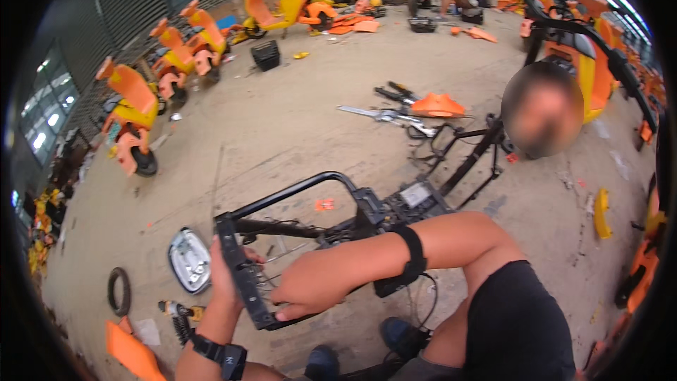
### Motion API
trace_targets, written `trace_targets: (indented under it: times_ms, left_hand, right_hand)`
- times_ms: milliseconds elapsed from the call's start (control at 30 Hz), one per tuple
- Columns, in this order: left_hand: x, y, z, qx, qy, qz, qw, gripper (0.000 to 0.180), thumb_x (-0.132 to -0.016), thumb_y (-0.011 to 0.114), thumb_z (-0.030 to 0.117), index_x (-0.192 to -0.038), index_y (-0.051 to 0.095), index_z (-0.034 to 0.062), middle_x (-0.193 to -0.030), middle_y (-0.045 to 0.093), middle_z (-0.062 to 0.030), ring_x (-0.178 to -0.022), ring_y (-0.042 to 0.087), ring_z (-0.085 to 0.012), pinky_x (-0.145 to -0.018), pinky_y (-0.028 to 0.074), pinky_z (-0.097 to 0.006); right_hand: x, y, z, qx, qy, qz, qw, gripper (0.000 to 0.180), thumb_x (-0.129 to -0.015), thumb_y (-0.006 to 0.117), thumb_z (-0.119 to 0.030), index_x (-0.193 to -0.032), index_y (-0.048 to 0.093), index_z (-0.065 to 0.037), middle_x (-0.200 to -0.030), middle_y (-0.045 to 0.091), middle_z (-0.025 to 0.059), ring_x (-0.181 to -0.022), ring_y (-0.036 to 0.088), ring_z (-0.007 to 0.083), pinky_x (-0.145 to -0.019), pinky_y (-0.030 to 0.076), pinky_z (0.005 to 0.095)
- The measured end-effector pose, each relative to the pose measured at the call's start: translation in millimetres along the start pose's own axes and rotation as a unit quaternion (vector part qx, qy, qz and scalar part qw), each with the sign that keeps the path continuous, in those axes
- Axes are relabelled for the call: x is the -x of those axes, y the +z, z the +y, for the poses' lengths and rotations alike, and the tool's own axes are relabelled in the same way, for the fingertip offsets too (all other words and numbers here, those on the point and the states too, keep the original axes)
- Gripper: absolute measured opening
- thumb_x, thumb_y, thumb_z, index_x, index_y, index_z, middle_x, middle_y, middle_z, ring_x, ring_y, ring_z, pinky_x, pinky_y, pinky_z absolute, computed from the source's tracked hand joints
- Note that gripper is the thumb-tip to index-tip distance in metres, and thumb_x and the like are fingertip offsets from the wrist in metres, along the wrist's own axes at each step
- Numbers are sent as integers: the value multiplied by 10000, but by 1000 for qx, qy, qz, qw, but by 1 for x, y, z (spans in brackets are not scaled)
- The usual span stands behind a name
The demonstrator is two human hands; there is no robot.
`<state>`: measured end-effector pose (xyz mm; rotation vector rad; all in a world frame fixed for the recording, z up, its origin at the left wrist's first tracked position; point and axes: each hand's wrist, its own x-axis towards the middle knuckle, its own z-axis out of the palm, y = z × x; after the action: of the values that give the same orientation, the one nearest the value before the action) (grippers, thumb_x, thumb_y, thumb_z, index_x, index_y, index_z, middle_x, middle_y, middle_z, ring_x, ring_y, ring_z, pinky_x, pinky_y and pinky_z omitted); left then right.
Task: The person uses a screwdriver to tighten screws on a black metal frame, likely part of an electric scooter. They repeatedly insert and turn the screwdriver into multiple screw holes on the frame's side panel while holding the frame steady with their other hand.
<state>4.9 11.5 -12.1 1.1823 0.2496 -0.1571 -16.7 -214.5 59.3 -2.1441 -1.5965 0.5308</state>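
A bare black scooter frame (300,192) lies across in front of me, a flat black crosspiece (247,279) at its near left end. The fingers of my left hand (223,279) are closed around the outer side of this crosspiece, fingertips showing past its edge. On the inner side, my right hand (314,283) is closed with its thumb at the crosspiece's lower end. Thin wires or rods show between the hands, too small to name. A box-like part with a pale label (416,195) sits mid-frame.
Left on the floor are a headlight unit (189,259), a small tyre (118,291), a yellow-black power tool (182,316) and an orange panel (134,349). Ahead lie hand tools (384,114) and a black crate (266,56). Orange-yellow scooters (134,109) stand along the left; people sit far back.
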Motion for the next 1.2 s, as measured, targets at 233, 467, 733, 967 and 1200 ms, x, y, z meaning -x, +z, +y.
trace_targets:
  times_ms: [233, 467, 733, 967, 1200]
  left_hand:
    - [-6, 5, -5, -2, -14, -13, 1000, 759, -957, 297, 688, -666, 561, 39, -693, 567, -124, -722, 621, -306, -674, 525, -433]
    - [-1, 8, -1, 11, -15, -32, 999, 742, -992, 299, 646, -723, 597, 22, -690, 598, -140, -686, 640, -294, -653, 530, -395]
    - [2, 10, 1, -23, -2, -5, 1000, 727, -1000, 297, 635, -740, 601, 28, -734, 630, -128, -720, 664, -288, -658, 527, -389]
    - [2, 9, 2, -12, 8, -24, 1000, 706, -999, 307, 621, -743, 607, 35, -726, 628, -124, -708, 660, -281, -645, 527, -374]
    - [5, 16, 6, -2, 7, -70, 997, 647, -1005, 307, 598, -971, 653, 52, -824, 682, -75, -735, 664, -208, -655, 556, -323]
  right_hand:
    - [2, -13, -6, -28, 25, 9, 999, 418, -990, 510, -414, -1019, 658, -24, -874, 686, 235, -860, 653, 449, -763, 506, 534]
    - [-4, -2, 2, 10, -6, 2, 1000, 385, -995, 513, -383, -969, 637, -20, -728, 636, 237, -765, 623, 467, -685, 485, 554]
    - [6, -10, -4, 25, 20, -20, 999, 378, -985, 517, -351, -912, 647, -4, -748, 651, 226, -774, 631, 456, -702, 492, 545]
    - [19, -17, 1, 1, 5, 66, 998, 300, -963, 538, -283, -918, 647, -8, -759, 660, 210, -782, 638, 436, -707, 494, 520]
    - [11, -26, 14, -103, -11, 249, 963, 250, -969, 523, -224, -982, 645, -6, -816, 682, 180, -780, 658, 383, -719, 512, 458]
